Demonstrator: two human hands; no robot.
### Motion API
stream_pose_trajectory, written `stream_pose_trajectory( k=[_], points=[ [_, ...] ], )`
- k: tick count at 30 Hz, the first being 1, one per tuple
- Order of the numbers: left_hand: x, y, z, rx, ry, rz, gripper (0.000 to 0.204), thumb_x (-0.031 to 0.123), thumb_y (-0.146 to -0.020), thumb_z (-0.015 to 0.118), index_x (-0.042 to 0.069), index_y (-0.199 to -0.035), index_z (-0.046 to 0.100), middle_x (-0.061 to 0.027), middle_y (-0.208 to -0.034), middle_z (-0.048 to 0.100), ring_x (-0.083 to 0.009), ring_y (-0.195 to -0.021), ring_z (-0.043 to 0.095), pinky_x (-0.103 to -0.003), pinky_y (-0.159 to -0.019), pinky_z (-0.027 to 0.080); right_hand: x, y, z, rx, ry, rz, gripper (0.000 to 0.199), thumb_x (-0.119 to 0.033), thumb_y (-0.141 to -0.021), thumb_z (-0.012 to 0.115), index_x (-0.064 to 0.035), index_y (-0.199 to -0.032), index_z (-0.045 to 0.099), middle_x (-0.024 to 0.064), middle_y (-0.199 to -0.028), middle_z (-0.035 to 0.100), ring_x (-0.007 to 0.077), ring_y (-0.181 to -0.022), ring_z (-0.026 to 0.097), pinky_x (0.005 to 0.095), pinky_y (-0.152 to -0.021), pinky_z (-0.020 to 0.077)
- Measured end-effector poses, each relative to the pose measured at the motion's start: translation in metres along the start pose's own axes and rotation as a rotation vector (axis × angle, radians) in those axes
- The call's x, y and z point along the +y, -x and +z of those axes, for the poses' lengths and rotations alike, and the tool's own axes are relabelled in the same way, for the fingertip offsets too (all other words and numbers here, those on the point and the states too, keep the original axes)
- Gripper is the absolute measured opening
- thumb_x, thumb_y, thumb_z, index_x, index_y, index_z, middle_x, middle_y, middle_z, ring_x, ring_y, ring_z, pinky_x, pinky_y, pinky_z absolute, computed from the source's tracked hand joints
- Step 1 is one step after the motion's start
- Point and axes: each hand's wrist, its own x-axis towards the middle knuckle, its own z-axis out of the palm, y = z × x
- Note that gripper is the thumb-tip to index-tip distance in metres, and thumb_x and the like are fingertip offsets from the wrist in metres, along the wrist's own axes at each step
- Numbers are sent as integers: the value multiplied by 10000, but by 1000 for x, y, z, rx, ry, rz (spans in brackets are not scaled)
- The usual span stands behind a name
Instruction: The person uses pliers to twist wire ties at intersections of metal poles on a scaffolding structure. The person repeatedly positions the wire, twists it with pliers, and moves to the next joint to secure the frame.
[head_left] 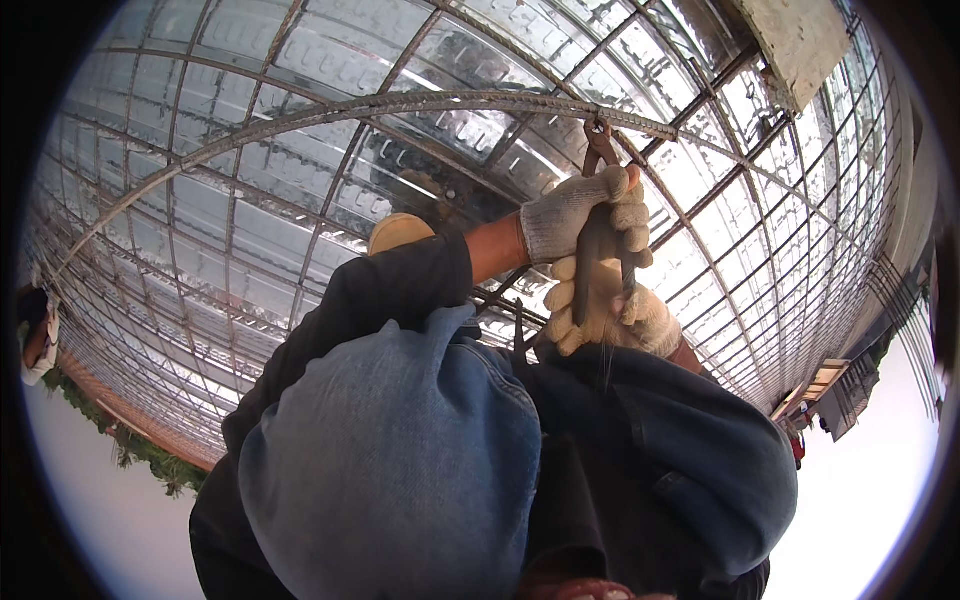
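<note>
Rust-brown pincers (600,150) stand with their jaws at a crossing under a long ribbed rebar (430,102). My left hand (578,215), in a pale knit work glove, is closed round the upper part of their handles, just below the jaws. Lower down, my right hand (610,305), in a yellowish glove, has its fingers curled round the two dark handles. Thin dark wires (605,368) stick out below the right hand; where their upper ends go is hidden. The pincers' jaws touch or nearly touch the bars; whether they grip a wire cannot be made out.
A rebar grid (270,75) spreads over shiny ribbed metal decking (330,160). A pale board (800,45) lies at the far right. My denim-covered knees (390,440) fill the near middle. A tan rounded thing (400,232) shows beyond my left sleeve. Bar ends (900,310) stick out at the right.
</note>
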Motion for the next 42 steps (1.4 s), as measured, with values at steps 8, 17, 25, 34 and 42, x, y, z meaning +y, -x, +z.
stream_pose_trajectory(
  k=[8,17,25,34,42],
  points=[
    [-1,-2,32,590,-186,-58,242,267,-1092,775,162,-930,630,55,-707,500,-99,-624,516,-330,-647,495,-101,48,31,727,1016,176,630,-152,-927,779,113,-1487,668,177,-1261,805,237,-1165,758,381,-1017,616],
    [-29,-38,47,1069,-451,75,379,311,-996,847,154,-738,619,7,-657,583,-118,-558,543,-335,-537,440,-46,13,79,957,1469,196,1250,-420,-791,972,67,-1732,307,345,-1384,736,455,-1354,731,499,-1097,601],
    [-28,-43,42,1082,-493,39,391,448,-964,852,155,-826,633,0,-728,597,-143,-620,599,-372,-592,519,-34,1,86,1007,1536,88,1019,-309,-875,841,57,-1689,349,358,-1341,740,514,-1171,776,554,-1013,616],
    [-5,3,34,628,-451,-51,690,611,-1001,837,99,-1402,608,-110,-1251,655,-262,-1282,656,-397,-967,630,-33,3,82,819,1043,220,632,-286,-904,773,25,-1417,574,194,-1049,758,354,-894,776,493,-804,629],
    [4,10,3,161,-104,-40,426,500,-1130,718,79,-1129,652,-104,-1057,713,-265,-1094,749,-482,-1162,580,-2,-2,72,466,-193,-169,659,-157,-917,745,38,-1517,555,177,-1271,703,270,-1121,723,363,-929,609]
  ],
)
